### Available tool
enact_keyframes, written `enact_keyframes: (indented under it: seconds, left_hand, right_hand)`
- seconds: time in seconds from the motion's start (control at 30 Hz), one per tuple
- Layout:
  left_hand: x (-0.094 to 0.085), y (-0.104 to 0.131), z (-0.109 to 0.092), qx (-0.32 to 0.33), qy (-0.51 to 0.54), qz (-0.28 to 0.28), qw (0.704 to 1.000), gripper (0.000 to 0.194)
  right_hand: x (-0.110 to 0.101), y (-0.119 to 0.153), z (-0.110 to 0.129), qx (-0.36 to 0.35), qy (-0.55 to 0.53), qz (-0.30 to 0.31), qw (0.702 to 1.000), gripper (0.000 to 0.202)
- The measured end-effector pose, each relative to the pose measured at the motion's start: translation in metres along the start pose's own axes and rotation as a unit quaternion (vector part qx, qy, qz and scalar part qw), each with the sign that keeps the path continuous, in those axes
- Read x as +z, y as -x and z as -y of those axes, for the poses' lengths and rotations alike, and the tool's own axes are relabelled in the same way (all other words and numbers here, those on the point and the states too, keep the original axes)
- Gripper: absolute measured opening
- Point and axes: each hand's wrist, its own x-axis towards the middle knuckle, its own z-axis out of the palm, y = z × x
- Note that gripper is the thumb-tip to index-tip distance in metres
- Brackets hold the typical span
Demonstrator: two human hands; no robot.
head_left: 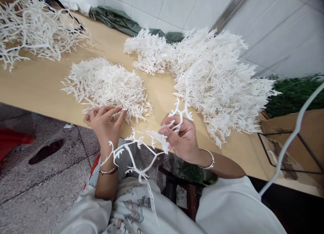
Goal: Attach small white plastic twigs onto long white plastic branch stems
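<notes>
My right hand point(182, 139) grips a white branching plastic stem point(149, 165) between thumb and fingers. Forked twigs of the stem stick out above the hand, and its longer branches hang down to the left in front of my shirt. My left hand point(106, 121) rests at the near edge of a low pile of small white plastic sprigs point(108, 82). Thumb and forefinger there come together in a pinch on a sprig at the pile's edge, mostly covered by the fingertips.
A large heap of bushy white branches point(210, 79) covers the table's right and back. Barer white branches point(37, 28) lie at far left. Dark green cloth point(113, 20) lies along the tiled wall. At right are a cardboard box point(296, 136), green foliage point(298, 92) and a pale cable point(291, 139).
</notes>
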Motion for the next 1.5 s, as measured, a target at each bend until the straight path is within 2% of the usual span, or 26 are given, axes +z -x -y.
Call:
enact_keyframes:
  seconds: [0.1, 0.2, 0.5, 0.6, 0.67, 0.73, 0.8, 0.87, 0.9, 0.97, 1.03, 1.13, 1.23, 1.3, 1.4, 1.5]
  left_hand:
    - [0.000, 0.000, -0.002, -0.008, -0.017, 0.021, 1.000, 0.016]
    - [0.000, -0.002, -0.002, -0.008, -0.012, 0.011, 1.000, 0.024]
    - [-0.001, -0.002, -0.004, 0.014, -0.004, -0.007, 1.000, 0.005]
    - [-0.005, -0.002, -0.011, 0.005, 0.057, -0.008, 0.998, 0.006]
    - [-0.012, -0.002, -0.021, -0.025, 0.158, 0.008, 0.987, 0.010]
    - [-0.023, 0.001, -0.032, -0.078, 0.280, 0.053, 0.955, 0.021]
    - [-0.034, 0.005, -0.042, -0.110, 0.386, 0.089, 0.912, 0.048]
    - [-0.046, 0.009, -0.049, -0.085, 0.447, 0.133, 0.881, 0.066]
    - [-0.051, 0.011, -0.051, -0.058, 0.453, 0.155, 0.876, 0.069]
    - [-0.060, 0.015, -0.055, 0.004, 0.424, 0.199, 0.884, 0.066]
    - [-0.068, 0.018, -0.057, 0.046, 0.378, 0.255, 0.889, 0.052]
    - [-0.073, 0.019, -0.059, 0.056, 0.345, 0.342, 0.872, 0.027]
    - [-0.071, 0.018, -0.062, 0.063, 0.347, 0.380, 0.855, 0.010]
    - [-0.068, 0.019, -0.065, 0.069, 0.360, 0.403, 0.838, 0.009]
    - [-0.062, 0.024, -0.071, -0.007, 0.417, 0.385, 0.823, 0.022]
    - [-0.056, 0.031, -0.077, -0.109, 0.474, 0.308, 0.817, 0.028]
  right_hand:
    - [-0.001, -0.001, 0.000, 0.014, -0.024, -0.019, 0.999, 0.024]
    - [-0.001, -0.003, 0.000, 0.036, -0.041, -0.015, 0.998, 0.026]
    - [0.001, -0.007, -0.002, 0.075, -0.042, -0.023, 0.996, 0.033]
    - [0.002, -0.008, 0.000, 0.055, -0.006, -0.023, 0.998, 0.031]
    - [0.003, -0.008, 0.003, 0.033, 0.027, -0.011, 0.999, 0.028]
    - [0.005, -0.007, 0.008, 0.031, 0.059, 0.010, 0.998, 0.025]
    - [0.007, -0.005, 0.013, 0.048, 0.083, 0.031, 0.995, 0.023]
    - [0.009, -0.002, 0.019, 0.063, 0.106, 0.047, 0.991, 0.023]
    - [0.010, -0.001, 0.021, 0.068, 0.117, 0.055, 0.989, 0.022]
    - [0.010, 0.001, 0.026, 0.075, 0.133, 0.074, 0.986, 0.022]
    - [0.010, 0.002, 0.031, 0.080, 0.132, 0.092, 0.984, 0.020]
    - [0.010, 0.004, 0.036, 0.088, 0.126, 0.107, 0.982, 0.021]
    - [0.010, 0.006, 0.038, 0.086, 0.124, 0.103, 0.983, 0.024]
    - [0.010, 0.006, 0.037, 0.083, 0.122, 0.104, 0.984, 0.028]
    - [0.007, 0.007, 0.034, 0.070, 0.116, 0.117, 0.984, 0.029]
    - [0.003, 0.005, 0.030, 0.053, 0.104, 0.176, 0.977, 0.029]
